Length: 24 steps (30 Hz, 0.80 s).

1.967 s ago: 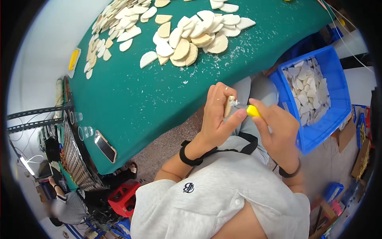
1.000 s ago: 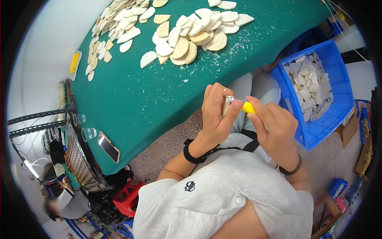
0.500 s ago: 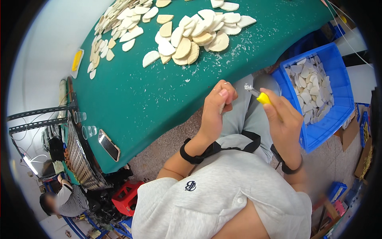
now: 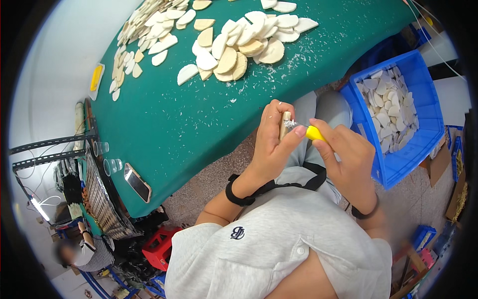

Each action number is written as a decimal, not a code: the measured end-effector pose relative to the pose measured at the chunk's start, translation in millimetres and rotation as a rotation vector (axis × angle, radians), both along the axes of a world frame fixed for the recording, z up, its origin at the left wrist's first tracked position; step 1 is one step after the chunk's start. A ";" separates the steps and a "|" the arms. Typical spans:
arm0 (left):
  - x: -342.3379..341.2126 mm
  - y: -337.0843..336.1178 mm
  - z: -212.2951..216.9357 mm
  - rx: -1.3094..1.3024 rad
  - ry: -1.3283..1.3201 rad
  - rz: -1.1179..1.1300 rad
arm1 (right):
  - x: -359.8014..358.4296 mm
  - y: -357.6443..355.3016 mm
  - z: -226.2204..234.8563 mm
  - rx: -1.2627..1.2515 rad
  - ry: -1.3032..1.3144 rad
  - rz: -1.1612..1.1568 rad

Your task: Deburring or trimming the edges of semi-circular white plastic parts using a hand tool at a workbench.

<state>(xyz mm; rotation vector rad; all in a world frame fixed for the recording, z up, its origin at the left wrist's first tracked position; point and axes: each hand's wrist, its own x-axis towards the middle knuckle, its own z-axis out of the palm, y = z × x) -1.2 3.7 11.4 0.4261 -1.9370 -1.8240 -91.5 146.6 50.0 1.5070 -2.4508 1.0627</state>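
Observation:
My left hand (image 4: 271, 137) is closed around a cream-coloured flat piece (image 4: 285, 125) held on edge above my lap. In my right hand (image 4: 351, 157) is a small tool with a yellow handle (image 4: 314, 133); its slim metal tip meets the piece's edge, and white shavings (image 4: 291, 123) cling there. I cannot make out the exact shape of the tip. Just beyond my hands, a heap of white and cream rounded slabs (image 4: 228, 60) lies on the green-covered table (image 4: 169, 124), with loose shavings scattered around it.
To the right, a blue bin (image 4: 381, 172) holds many similar pieces (image 4: 391, 109). A phone (image 4: 137, 182) and two clear cups (image 4: 112, 166) sit by the table's left edge. More slabs (image 4: 162, 44) spread at the far left. A red stool (image 4: 158, 249) and another person (image 4: 92, 254) are at lower left.
My right hand has moved left, bringing the tool's tip onto the piece. My left hand has turned, so the piece's edge now shows and its thumb reaches toward the tool.

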 end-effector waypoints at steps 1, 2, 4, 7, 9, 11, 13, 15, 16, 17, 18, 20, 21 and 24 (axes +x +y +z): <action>-0.4 -0.1 -0.4 -0.043 -0.003 0.003 | -0.3 0.2 0.3 0.002 0.006 0.003; -0.4 0.3 -0.4 -0.042 -0.004 0.003 | -0.3 0.4 0.6 0.003 0.005 0.003; -0.5 1.2 -0.2 -0.100 0.008 0.029 | -0.3 0.6 0.9 0.009 0.017 0.010; -0.4 0.6 -2.3 -0.129 0.008 0.032 | -0.3 0.6 0.6 0.006 0.019 0.010; 0.8 0.9 -1.0 -0.124 -0.019 0.033 | -0.3 0.7 0.4 0.014 0.018 0.009; 1.6 0.6 -0.9 -0.119 -0.046 0.033 | -0.9 1.4 0.9 0.023 0.016 0.008; 1.8 -0.2 -2.4 -0.259 -0.027 0.050 | -2.7 2.8 1.9 0.059 0.030 0.023; 2.4 -0.9 -3.8 -0.288 -0.026 0.056 | -2.3 3.0 0.8 0.059 0.031 0.021; 2.8 -0.9 -4.5 -0.318 -0.025 0.064 | -1.9 3.2 0.2 0.057 0.032 0.020; 2.6 -0.5 -5.3 -0.319 -0.026 0.063 | -2.0 2.9 -0.2 0.057 0.031 0.020; 2.2 0.5 -6.2 -0.290 -0.026 0.069 | -1.9 2.6 -0.6 0.055 0.044 0.012; 2.0 1.6 -6.3 -0.263 -0.026 0.074 | -1.7 1.9 -1.7 0.052 0.057 0.003; 2.2 2.0 -5.9 -0.210 -0.065 0.070 | -1.7 1.6 -2.7 0.062 0.087 -0.009; 1.1 3.9 -5.7 -0.120 -0.113 0.072 | -1.5 -0.6 -5.0 0.063 0.138 -0.033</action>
